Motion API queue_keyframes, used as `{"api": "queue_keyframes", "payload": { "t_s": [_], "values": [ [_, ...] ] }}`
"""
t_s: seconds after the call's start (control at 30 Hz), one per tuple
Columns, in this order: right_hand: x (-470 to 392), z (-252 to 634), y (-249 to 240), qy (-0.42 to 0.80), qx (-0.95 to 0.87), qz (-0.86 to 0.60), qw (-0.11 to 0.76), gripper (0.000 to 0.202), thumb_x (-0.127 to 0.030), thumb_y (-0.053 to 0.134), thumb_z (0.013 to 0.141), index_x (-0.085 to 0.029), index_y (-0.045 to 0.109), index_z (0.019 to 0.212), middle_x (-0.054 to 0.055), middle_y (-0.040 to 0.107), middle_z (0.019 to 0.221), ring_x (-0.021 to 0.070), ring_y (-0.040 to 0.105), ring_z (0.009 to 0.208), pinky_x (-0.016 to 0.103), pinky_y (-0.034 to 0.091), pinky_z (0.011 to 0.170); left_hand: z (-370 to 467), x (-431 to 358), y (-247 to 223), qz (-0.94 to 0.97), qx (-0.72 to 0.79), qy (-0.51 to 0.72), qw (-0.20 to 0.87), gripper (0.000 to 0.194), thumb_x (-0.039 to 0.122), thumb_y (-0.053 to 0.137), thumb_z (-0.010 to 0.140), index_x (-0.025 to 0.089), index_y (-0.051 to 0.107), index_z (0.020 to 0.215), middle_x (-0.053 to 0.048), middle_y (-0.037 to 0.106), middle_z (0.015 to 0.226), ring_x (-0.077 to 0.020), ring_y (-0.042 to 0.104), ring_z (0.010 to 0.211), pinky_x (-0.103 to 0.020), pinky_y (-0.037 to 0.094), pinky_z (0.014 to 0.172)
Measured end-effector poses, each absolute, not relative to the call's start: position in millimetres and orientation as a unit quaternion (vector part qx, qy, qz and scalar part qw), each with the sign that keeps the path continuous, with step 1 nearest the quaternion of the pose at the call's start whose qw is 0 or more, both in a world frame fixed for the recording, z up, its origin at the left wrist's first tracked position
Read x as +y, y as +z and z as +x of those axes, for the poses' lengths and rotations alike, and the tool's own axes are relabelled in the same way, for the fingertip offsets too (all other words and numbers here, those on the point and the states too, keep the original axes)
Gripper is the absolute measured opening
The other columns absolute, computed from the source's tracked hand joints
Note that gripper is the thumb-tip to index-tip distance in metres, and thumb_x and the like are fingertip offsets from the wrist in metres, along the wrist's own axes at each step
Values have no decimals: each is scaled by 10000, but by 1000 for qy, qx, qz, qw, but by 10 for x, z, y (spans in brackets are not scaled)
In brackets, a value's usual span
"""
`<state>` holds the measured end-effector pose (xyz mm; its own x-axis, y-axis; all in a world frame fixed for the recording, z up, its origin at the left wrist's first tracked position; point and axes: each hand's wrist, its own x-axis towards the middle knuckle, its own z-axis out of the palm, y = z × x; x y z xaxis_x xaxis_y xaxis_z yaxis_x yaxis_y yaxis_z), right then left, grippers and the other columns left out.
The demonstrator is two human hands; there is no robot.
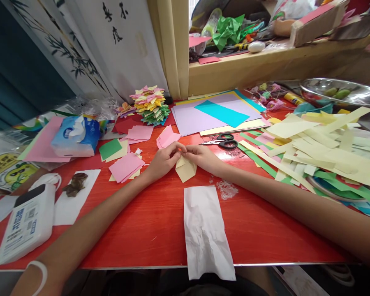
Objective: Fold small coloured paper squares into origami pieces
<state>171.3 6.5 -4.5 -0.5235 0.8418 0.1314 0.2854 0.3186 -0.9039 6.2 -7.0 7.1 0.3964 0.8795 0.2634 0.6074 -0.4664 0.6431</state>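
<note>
Folded pale-yellow paper point(186, 170) at the centre of the frame, pinched between the fingertips of the left hand point(167, 159) and right hand point(204, 158); both hands are nearly closed, fingers curled. Just below lies a creased white sheet point(206, 226), overhanging the table edge; just above the right hand, black-handled scissors point(228, 142). Pink paper squares point(126, 166) lie left of centre, with a tissue pack point(75, 137) beyond; loose pale-yellow strips point(329, 150) are heaped at right. A layered folded-paper stack point(151, 106) stands at upper centre-left. The paper's lower corner points toward the bottom of the frame, its long axis roughly vertical; fingers hide its upper end. The surface is a glossy red table point(135, 242), backed by a cream curtain point(172, 45) and a cluttered ledge point(265, 61).
</note>
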Motion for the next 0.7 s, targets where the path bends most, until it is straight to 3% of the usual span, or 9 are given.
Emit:
{"api": "queue_keyframes", "payload": {
  "t_s": [0.37,0.7],
  "values": [
    [95,1706,-86,444,-743,-376,331,235,-279,391,813,-139,576,853,45,599,814,133,522,731,235,361,609,65,-61,62,804,456,306,227,146,236,402,842,199,518,922,34,505,688,-79,450,610,-191,345,573],
    [73,1721,-79,473,-696,-391,373,260,-360,413,813,-143,556,802,21,548,740,113,483,662,230,347,570,80,-62,65,795,456,323,236,159,249,415,851,206,508,973,36,462,685,-81,439,631,-191,345,588]
  ]
}}
